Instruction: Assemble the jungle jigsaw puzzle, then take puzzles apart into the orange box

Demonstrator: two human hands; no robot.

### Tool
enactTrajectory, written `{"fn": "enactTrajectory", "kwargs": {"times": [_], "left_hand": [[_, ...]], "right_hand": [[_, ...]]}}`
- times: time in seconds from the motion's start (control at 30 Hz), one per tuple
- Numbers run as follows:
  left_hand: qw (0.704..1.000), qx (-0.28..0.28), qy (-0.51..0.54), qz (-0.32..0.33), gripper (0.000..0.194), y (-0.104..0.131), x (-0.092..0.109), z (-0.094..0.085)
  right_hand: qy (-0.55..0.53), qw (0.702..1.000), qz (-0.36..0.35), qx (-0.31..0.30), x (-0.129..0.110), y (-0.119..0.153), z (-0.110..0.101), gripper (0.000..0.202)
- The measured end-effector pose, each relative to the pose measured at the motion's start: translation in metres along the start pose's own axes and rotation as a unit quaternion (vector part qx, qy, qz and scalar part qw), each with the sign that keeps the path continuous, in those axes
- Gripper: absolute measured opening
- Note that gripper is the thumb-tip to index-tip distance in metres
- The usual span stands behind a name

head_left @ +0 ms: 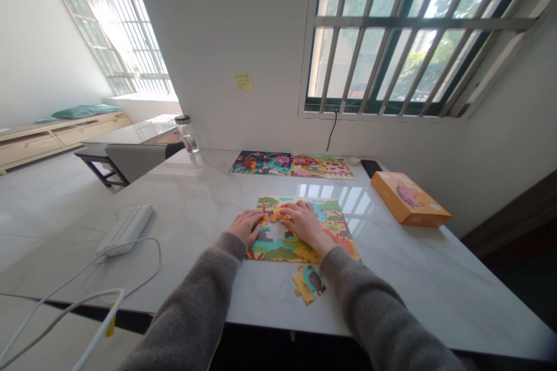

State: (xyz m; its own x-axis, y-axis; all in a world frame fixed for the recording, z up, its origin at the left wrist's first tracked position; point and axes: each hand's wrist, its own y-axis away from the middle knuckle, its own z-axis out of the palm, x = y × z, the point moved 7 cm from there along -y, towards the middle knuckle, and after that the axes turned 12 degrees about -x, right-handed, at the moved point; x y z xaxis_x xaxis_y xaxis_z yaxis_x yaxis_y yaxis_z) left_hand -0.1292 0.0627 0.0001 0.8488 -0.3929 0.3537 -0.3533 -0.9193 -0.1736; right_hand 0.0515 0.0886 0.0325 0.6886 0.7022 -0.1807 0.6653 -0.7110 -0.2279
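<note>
A nearly filled jigsaw puzzle (pixel 300 253) with animals and trees lies flat on the table. White table shows through a gap in its left middle part. My left hand (pixel 246 226) rests on the puzzle's left edge, fingers stretched out and fingertips near the orange piece. My right hand (pixel 304 225) lies over the upper middle, its fingertips closed on an orange puzzle piece (pixel 275 216) just above the gap. The right palm hides part of the picture. Below the puzzle, between my forearms, lie loose puzzle pieces (pixel 308 283), yellow and teal, touching or overlapping.
Two picture sheets, one dark (pixel 261 163) and one with a barn (pixel 322 166), lie at the back. An orange box (pixel 409 198) and black phone (pixel 371 168) are at right. A bottle (pixel 187 134) stands back left. A white power strip (pixel 127 229) with cables lies left.
</note>
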Motion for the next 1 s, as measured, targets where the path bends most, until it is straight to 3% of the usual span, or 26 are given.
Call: {"fn": "enactTrajectory", "kwargs": {"times": [0.2,0.43,0.7,1.0], "left_hand": [[0.999,-0.038,0.002,-0.009,0.043,0.001,0.016,-0.002],[0.997,-0.060,-0.023,-0.031,0.047,0.001,0.019,0.001],[0.998,-0.057,-0.023,-0.020,0.048,0.003,0.025,-0.001],[0.997,-0.051,-0.047,-0.016,0.048,0.003,0.025,0.004]], "right_hand": [[-0.024,1.000,-0.003,-0.008,-0.001,0.001,0.005,0.025],[-0.058,0.998,-0.004,-0.005,0.000,0.002,0.013,0.029],[-0.053,0.998,-0.001,-0.019,-0.004,0.008,0.009,0.032],[-0.048,0.997,0.012,-0.060,0.000,0.012,0.024,0.042]]}}
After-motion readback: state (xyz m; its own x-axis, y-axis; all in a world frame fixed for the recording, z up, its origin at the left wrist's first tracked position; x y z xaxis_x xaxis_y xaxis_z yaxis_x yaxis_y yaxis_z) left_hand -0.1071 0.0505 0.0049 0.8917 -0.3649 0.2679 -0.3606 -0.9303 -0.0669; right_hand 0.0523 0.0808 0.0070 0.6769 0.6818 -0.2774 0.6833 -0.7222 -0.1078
